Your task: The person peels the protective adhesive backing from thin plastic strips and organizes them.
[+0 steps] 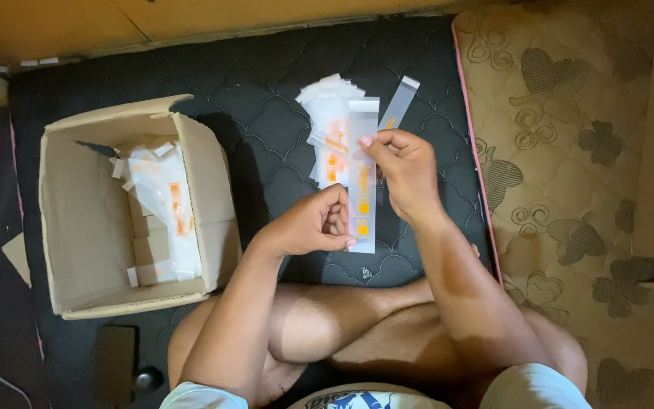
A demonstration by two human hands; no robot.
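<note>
Currently both hands are on one long clear plastic strip (pixel 362 178) with orange squares printed down it, held upright over the dark quilted mattress (pixel 266 91). Right hand (pixel 406 170) pinches the strip near its upper part, thumb and fingertips pressed together on its right edge. Left hand (pixel 316 223) has its grip curled shut on the strip's lower end, thumb tip at the bottom edge. Strip hangs roughly vertical in the view, between the two hands, just above the person's crossed legs (pixel 357 326). Behind it, a loose pile of similar strips (pixel 327 125) lies on the mattress, fanned out, with one more strip (pixel 399 102) tilted off to the right of the pile. To the left, well apart from the hands, sits an open cardboard box (pixel 85 250), flaps up, with more clear strips and orange-marked pieces (pixel 164 204) stacked against its right inner wall. A dark flat phone-like object (pixel 113 362) lies below the box, exact kind unclear. Beige patterned mattress (pixel 577 189) runs along the right side.
</note>
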